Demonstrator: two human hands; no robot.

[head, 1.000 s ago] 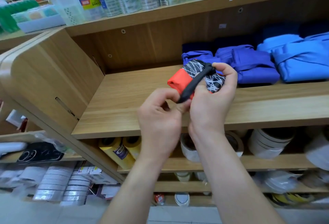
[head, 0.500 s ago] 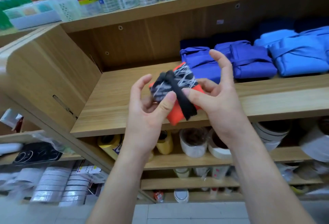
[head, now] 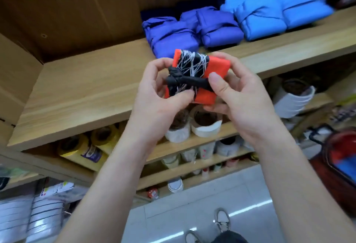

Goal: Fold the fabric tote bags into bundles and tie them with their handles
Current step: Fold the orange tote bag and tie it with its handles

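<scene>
Two hands hold one bundle (head: 200, 76) in the air, in front of the shelf's (head: 81, 92) front edge and above the tape rolls (head: 206, 125) on the lower shelf. The left hand (head: 154, 100) has its grip clamped on the bundle's left end, thumb beneath and fingers curled over by the knot (head: 174, 77), probably to steady the bundle while the tie is set. The right hand (head: 238, 96) has its grip closed on the black handle (head: 198, 84), thumb pressing it against the orange fabric, other fingers behind the bundle's right side; this looks like drawing the tie snug.

The bundle is a small, flat rectangle, orange with a black band marked by white scribbled lines. The handle, twisted into a cord, crosses its middle and ends in a tight knot at the left. It seems nearly finished.

Farther back, along the shelf's rear right, lie tied bundles: violet ones (head: 171, 34) nearer, light blue ones (head: 262, 19) toward the right corner.
</scene>
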